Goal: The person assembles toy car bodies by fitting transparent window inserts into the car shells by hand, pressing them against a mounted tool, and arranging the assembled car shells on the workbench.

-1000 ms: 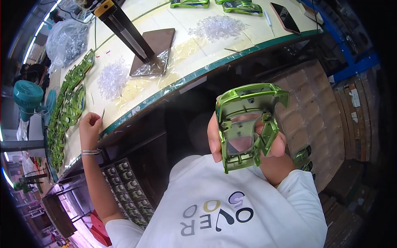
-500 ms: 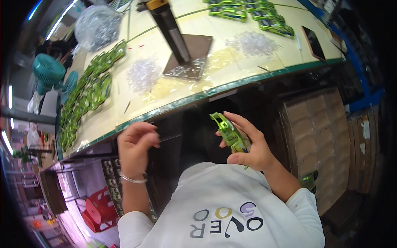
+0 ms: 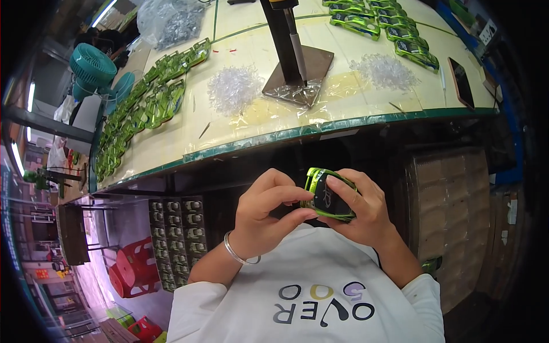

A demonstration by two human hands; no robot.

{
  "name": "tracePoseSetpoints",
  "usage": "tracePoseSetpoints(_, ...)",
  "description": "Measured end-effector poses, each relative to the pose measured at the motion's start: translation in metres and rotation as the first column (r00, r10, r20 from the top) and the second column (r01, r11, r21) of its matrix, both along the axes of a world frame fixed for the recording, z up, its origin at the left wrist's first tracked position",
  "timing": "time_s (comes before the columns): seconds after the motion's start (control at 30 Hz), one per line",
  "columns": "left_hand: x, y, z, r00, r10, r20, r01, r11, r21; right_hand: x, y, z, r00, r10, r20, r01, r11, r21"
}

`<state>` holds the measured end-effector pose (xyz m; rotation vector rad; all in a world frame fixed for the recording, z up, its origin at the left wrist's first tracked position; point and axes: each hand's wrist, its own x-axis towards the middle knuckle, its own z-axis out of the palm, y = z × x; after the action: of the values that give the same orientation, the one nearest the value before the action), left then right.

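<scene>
A green toy car body (image 3: 330, 200) with a dark top is held in front of my chest, below the table edge. My right hand (image 3: 367, 207) wraps round its right side, fingers on the top. At its left end my left hand (image 3: 262, 210) presses with thumb and forefinger; whether a small part sits between those fingertips is hidden. On the table ahead lie two heaps of small clear plastic pieces, a left heap (image 3: 233, 88) and a right heap (image 3: 386, 71). Between them a dark upright post with a pointed tool (image 3: 298, 60) stands on a brown base plate (image 3: 318, 60).
Rows of green car bodies (image 3: 143, 108) line the table's left, and more green toy cars (image 3: 413, 51) its far right. A phone (image 3: 461, 83) lies near the right edge. Beside me are a tray of small parts (image 3: 178, 237), cardboard boxes (image 3: 449, 217), a red stool (image 3: 134, 266) and a teal fan (image 3: 93, 64).
My left hand has moved right and now touches the car body. My right hand has turned the car so its dark top shows. The view has shifted, with the table sitting further right.
</scene>
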<state>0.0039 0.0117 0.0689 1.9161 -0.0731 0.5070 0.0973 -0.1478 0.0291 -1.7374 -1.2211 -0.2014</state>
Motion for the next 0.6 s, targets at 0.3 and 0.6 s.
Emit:
tracePoseSetpoints(0.3, 0.000, 0.004, 0.007, 0.999, -0.035, -0.009, 0.037, 0.964, 0.262, -0.001, -0.002, -0.003, 0.997, -0.020, 0.080, 0.024, 0.999, -0.042)
tracePoseSetpoints(0.6, -0.003, -0.010, -0.012, 0.974, -0.035, 0.222, -0.133, 0.706, 0.696, -0.003, 0.000, -0.011, 0.993, -0.036, -0.114, 0.036, 0.999, -0.004)
